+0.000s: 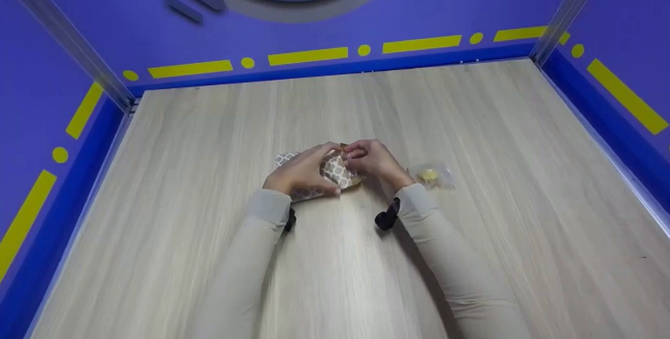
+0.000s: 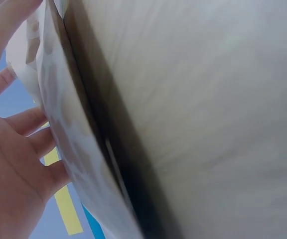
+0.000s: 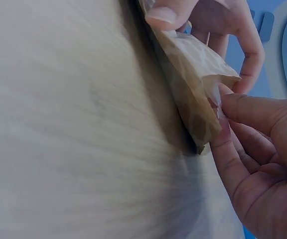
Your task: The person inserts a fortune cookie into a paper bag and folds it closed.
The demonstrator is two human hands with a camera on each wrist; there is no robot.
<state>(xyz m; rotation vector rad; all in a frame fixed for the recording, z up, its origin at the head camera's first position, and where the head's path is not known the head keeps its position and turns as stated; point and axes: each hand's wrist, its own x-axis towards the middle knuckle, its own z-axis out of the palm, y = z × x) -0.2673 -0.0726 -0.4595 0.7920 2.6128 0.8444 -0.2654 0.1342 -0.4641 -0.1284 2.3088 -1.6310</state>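
Observation:
A flat paper bag (image 1: 336, 170) with a white and tan lattice pattern lies near the middle of the table. My left hand (image 1: 302, 171) spans it and grips it, the thumb at its near edge and the fingers at its far side. At the bag's right end, my right hand (image 1: 378, 162) pinches the paper between thumb and fingertips. In the right wrist view the end of the bag (image 3: 198, 92) stands raised and creased, its plain brown inside showing by the fingertips. The left wrist view has the patterned side (image 2: 69, 129) along the left fingers.
Just right of my right wrist, a small clear plastic bag (image 1: 445, 176) with a yellow piece (image 1: 429, 174) in it lies on the wooden table (image 1: 209, 135). Purple-blue panels (image 1: 314, 35) with yellow marks wall the table at the back and both sides.

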